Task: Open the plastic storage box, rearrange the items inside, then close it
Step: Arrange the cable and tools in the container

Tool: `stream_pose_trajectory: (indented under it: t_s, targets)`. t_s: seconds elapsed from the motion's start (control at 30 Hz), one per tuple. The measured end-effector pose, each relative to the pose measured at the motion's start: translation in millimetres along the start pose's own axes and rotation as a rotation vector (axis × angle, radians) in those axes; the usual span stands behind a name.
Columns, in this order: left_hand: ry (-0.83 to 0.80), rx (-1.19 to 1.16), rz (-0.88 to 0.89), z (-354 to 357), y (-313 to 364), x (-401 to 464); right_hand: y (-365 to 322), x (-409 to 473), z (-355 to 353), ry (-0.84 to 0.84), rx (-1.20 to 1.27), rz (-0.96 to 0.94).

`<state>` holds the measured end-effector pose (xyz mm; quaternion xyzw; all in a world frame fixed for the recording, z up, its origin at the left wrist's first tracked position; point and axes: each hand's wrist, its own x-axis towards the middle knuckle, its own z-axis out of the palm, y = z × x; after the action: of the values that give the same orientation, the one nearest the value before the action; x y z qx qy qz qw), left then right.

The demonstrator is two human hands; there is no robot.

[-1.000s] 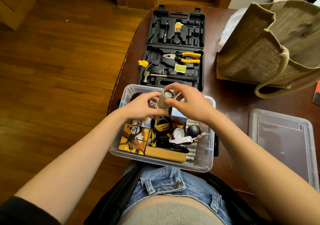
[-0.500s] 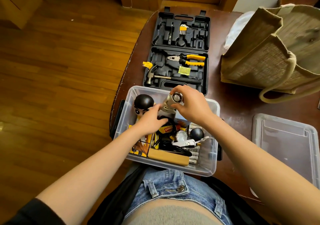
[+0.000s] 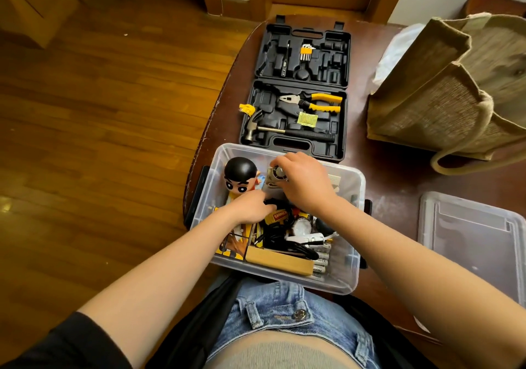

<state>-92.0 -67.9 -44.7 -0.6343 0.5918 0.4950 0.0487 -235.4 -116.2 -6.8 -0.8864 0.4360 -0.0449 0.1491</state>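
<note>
The clear plastic storage box (image 3: 357, 257) stands open at the table's near edge, in front of my lap. My right hand (image 3: 306, 182) is inside at the far end, shut on a small beige handheld fan (image 3: 274, 175) held low in the box. My left hand (image 3: 250, 208) reaches in beside a black-haired cartoon figurine (image 3: 240, 173), fingers curled among the items; what it touches is hidden. Lower in the box lie a wooden block (image 3: 280, 260), black cables (image 3: 290, 245), batteries (image 3: 321, 259) and a printed cube (image 3: 232, 245). The box's clear lid (image 3: 472, 235) lies on the table to the right.
An open black tool case (image 3: 299, 90) with pliers, hammer and hex keys lies just beyond the box. A woven tote bag (image 3: 455, 84) stands at the back right. The dark wooden table (image 3: 392, 175) ends at the left over a wooden floor (image 3: 99, 112).
My right hand has lowered the fan from above the box down into its far end. My left hand let go of the fan and dropped in beside the figurine, which is now uncovered.
</note>
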Motion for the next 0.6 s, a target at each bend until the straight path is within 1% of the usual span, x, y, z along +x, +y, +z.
stream_pose_trajectory:
  t_s: [0.13, 0.27, 0.33, 0.4, 0.5, 0.6]
  targets:
    - [-0.004, -0.006, -0.029, 1.8, -0.8, 0.5, -4.2, 10.7, 10.5, -0.089, -0.167, -0.030]
    - [-0.002, -0.037, -0.039, 1.5, 0.7, 2.0, -6.4, 12.4, 23.2, -0.166, -0.234, -0.006]
    - [-0.002, -0.041, -0.040, 1.3, 2.3, 2.0, -6.4, 11.9, 28.3, -0.161, -0.255, 0.008]
    - [-0.001, -0.042, -0.041, 1.2, 4.1, 1.8, -6.1, 10.6, 31.9, -0.139, -0.225, 0.018]
    - [0.015, -0.049, -0.031, 2.4, 5.8, 3.3, -4.9, 4.2, 31.0, -0.083, -0.098, 0.011]
    - [0.053, -0.071, -0.018, 4.0, 5.0, 4.8, -3.1, -8.5, 19.2, 0.069, 0.103, 0.065]
